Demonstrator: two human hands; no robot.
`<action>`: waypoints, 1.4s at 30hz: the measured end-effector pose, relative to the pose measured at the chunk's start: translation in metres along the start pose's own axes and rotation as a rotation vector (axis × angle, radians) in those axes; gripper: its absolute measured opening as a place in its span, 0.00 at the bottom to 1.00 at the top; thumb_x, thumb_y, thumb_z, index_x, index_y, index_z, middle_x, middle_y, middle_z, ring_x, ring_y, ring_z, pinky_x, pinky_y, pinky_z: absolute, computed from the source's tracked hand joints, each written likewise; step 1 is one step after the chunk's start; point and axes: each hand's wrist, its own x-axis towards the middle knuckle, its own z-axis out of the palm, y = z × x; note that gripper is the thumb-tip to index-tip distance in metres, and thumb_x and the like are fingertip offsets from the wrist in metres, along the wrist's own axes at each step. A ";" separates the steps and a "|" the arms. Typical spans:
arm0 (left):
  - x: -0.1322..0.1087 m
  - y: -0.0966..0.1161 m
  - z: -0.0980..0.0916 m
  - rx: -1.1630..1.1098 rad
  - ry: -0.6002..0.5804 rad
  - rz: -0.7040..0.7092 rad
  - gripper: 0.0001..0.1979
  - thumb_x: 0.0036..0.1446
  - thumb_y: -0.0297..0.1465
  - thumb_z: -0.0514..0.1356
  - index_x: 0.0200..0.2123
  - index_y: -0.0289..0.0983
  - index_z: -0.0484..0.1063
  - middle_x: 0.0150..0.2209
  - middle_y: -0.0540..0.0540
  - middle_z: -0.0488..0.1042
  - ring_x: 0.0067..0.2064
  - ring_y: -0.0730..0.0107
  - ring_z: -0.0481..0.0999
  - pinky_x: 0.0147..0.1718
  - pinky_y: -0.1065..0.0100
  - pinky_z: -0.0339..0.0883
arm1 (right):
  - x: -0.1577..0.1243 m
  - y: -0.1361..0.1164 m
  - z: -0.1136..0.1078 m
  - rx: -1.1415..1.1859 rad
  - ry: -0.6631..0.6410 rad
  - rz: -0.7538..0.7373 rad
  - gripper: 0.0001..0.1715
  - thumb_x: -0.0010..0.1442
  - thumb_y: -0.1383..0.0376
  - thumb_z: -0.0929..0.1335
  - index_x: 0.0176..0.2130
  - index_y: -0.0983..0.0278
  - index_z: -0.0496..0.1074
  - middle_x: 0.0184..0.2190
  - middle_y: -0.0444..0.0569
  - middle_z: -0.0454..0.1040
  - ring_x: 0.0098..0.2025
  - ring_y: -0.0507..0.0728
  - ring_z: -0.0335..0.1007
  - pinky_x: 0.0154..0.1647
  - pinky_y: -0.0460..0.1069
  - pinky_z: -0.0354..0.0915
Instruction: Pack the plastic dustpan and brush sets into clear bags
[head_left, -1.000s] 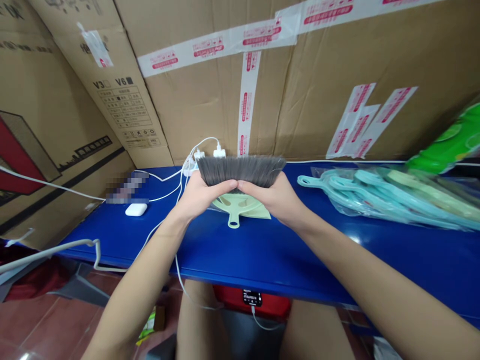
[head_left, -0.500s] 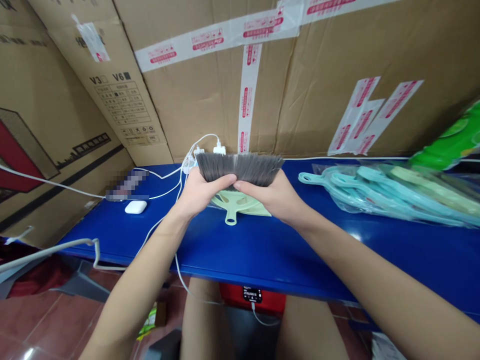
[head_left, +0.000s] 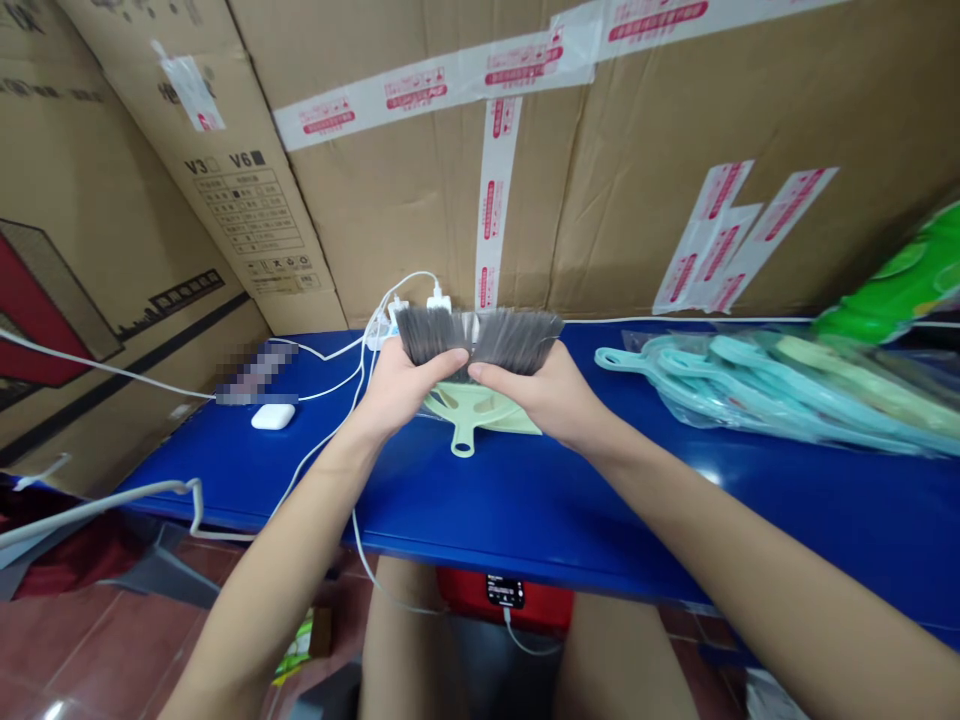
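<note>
Left hand and right hand pinch grey broom bristles, parted between them.

A grey broom head, bristles parted at the centre, is held over a pale green dustpan lying flat.

Pixelated object unreadable; green packaged item cut off by right edge; base of grey broom bristles and top of pale green dustpan hidden by left hand and right hand; readout too small to read.
</note>
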 end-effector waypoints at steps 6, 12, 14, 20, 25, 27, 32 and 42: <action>0.000 0.003 0.000 0.039 -0.003 0.007 0.26 0.38 0.45 0.82 0.34 0.33 0.83 0.37 0.43 0.85 0.36 0.70 0.80 0.40 0.68 0.79 | 0.000 0.000 0.000 0.037 -0.047 -0.008 0.30 0.49 0.43 0.81 0.39 0.63 0.82 0.44 0.53 0.83 0.49 0.61 0.79 0.58 0.60 0.78; 0.000 0.003 -0.001 0.021 -0.015 -0.019 0.26 0.38 0.46 0.82 0.35 0.34 0.84 0.37 0.43 0.85 0.37 0.68 0.81 0.41 0.67 0.80 | 0.000 0.000 0.001 0.002 -0.032 -0.018 0.30 0.50 0.41 0.80 0.37 0.63 0.81 0.40 0.54 0.83 0.49 0.63 0.79 0.59 0.62 0.78; 0.001 0.002 -0.002 0.025 -0.036 -0.012 0.26 0.38 0.46 0.83 0.34 0.34 0.84 0.38 0.42 0.85 0.38 0.67 0.82 0.43 0.65 0.81 | 0.000 0.000 0.001 0.021 -0.044 -0.022 0.31 0.50 0.41 0.80 0.39 0.62 0.81 0.42 0.53 0.84 0.50 0.63 0.79 0.59 0.62 0.78; 0.003 0.000 -0.002 0.007 -0.042 -0.008 0.31 0.36 0.47 0.83 0.40 0.34 0.86 0.44 0.40 0.87 0.42 0.64 0.84 0.47 0.63 0.83 | 0.000 0.001 0.001 0.017 -0.035 0.016 0.30 0.49 0.42 0.80 0.38 0.62 0.80 0.38 0.53 0.82 0.51 0.64 0.79 0.60 0.63 0.77; 0.001 0.000 -0.005 -0.020 -0.113 -0.023 0.31 0.40 0.46 0.82 0.46 0.35 0.85 0.45 0.40 0.87 0.47 0.60 0.86 0.52 0.60 0.83 | -0.001 0.001 0.001 0.018 -0.023 0.033 0.30 0.48 0.42 0.80 0.36 0.62 0.79 0.37 0.52 0.82 0.48 0.63 0.79 0.57 0.63 0.78; 0.000 0.001 -0.005 -0.015 -0.125 -0.020 0.31 0.40 0.46 0.82 0.45 0.35 0.86 0.44 0.40 0.87 0.46 0.60 0.86 0.51 0.61 0.84 | -0.001 0.000 0.000 0.028 -0.024 0.015 0.29 0.48 0.43 0.80 0.37 0.62 0.79 0.39 0.52 0.82 0.48 0.62 0.79 0.55 0.61 0.79; 0.001 0.001 -0.005 0.057 -0.014 -0.014 0.28 0.39 0.45 0.82 0.40 0.33 0.85 0.43 0.41 0.86 0.42 0.64 0.85 0.48 0.64 0.82 | -0.001 -0.001 0.000 0.051 -0.065 0.061 0.32 0.44 0.46 0.84 0.41 0.63 0.82 0.42 0.52 0.83 0.45 0.60 0.78 0.44 0.55 0.80; 0.000 0.005 -0.002 0.063 -0.093 -0.015 0.24 0.39 0.44 0.83 0.35 0.34 0.85 0.36 0.43 0.85 0.37 0.67 0.83 0.43 0.66 0.82 | 0.001 0.002 -0.002 0.074 -0.012 0.084 0.30 0.41 0.50 0.84 0.38 0.65 0.81 0.41 0.50 0.82 0.41 0.57 0.77 0.40 0.52 0.77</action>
